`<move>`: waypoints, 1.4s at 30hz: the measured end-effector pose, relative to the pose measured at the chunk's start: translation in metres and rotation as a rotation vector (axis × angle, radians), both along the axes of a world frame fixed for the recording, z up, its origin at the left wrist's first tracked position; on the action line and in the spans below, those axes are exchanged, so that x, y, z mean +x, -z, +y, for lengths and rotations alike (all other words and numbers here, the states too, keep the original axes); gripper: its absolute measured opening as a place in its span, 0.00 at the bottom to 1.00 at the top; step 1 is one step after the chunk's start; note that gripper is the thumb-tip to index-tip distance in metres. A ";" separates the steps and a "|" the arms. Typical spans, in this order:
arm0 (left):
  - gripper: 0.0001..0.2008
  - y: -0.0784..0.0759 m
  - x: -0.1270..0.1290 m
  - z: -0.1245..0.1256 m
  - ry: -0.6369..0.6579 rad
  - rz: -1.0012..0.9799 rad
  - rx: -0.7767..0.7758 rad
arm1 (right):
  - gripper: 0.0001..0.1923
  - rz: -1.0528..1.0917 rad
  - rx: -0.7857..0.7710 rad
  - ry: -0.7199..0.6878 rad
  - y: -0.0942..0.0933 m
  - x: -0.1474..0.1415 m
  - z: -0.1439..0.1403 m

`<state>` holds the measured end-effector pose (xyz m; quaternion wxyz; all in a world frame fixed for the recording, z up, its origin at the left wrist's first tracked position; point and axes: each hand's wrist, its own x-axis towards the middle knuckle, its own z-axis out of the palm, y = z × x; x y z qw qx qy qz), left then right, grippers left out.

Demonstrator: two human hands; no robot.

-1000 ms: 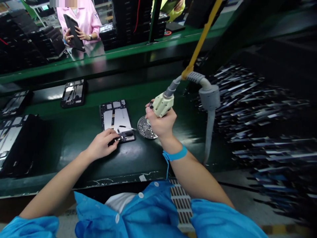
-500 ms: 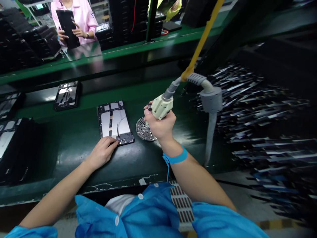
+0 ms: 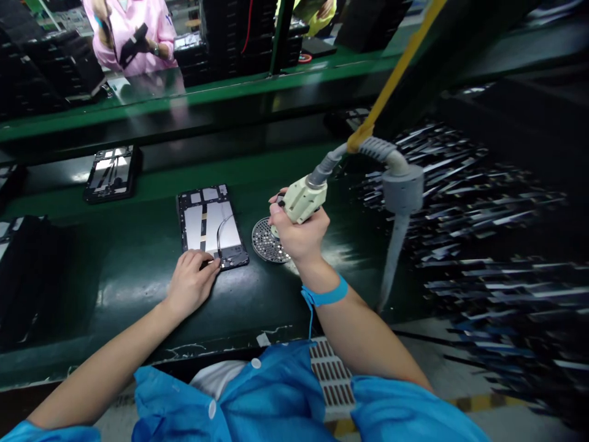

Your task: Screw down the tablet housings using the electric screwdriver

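An opened tablet (image 3: 216,224) with its inner metal plate, black tape strip and thin cable showing lies on the green bench. At its near edge is my left hand (image 3: 193,282), its fingers bent and closed around the near left part. The left fingertips are partly hidden. My right hand (image 3: 301,236) is wrapped round a pale electric screwdriver (image 3: 306,199), held with its lower end over a round perforated screw tray (image 3: 264,242). That tray sits just right of the tablet, with small bright pieces in its holes. The screwdriver's bit is hidden behind my hand.
A yellow strap (image 3: 396,64) and a thick grey cable (image 3: 402,190) hang above the bench. Another opened tablet (image 3: 110,175) lies back left, a dark stack (image 3: 23,276) nearer. Many thin strips (image 3: 488,245) crowd the right. Across the bench, a person in pink (image 3: 138,37) handles a dark part.
My view has shifted slightly. My left fingers have changed their bend a little at the tablet's edge. The right hand stays over the tray. Opposite, the person has tilted the dark part.
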<state>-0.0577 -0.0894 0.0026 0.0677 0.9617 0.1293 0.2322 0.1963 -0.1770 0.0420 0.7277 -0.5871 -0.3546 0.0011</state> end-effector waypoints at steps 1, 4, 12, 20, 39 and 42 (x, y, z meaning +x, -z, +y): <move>0.11 0.001 0.000 -0.002 -0.030 -0.002 -0.014 | 0.11 0.004 -0.002 0.003 0.000 0.000 0.000; 0.13 0.005 0.000 -0.008 -0.068 -0.010 -0.065 | 0.11 0.027 -0.005 0.008 0.000 -0.001 0.000; 0.09 0.009 -0.006 -0.019 -0.042 -0.096 -0.172 | 0.12 0.042 -0.017 -0.009 0.006 -0.006 0.003; 0.08 0.010 -0.001 -0.004 -0.007 -0.055 -0.157 | 0.14 0.058 -0.020 0.029 0.010 -0.003 0.008; 0.08 0.012 0.000 -0.003 -0.029 -0.059 -0.180 | 0.14 0.077 -0.063 0.078 0.010 -0.003 0.008; 0.08 0.013 0.005 -0.001 -0.034 -0.061 -0.184 | 0.12 0.063 -0.024 0.068 -0.002 -0.006 0.008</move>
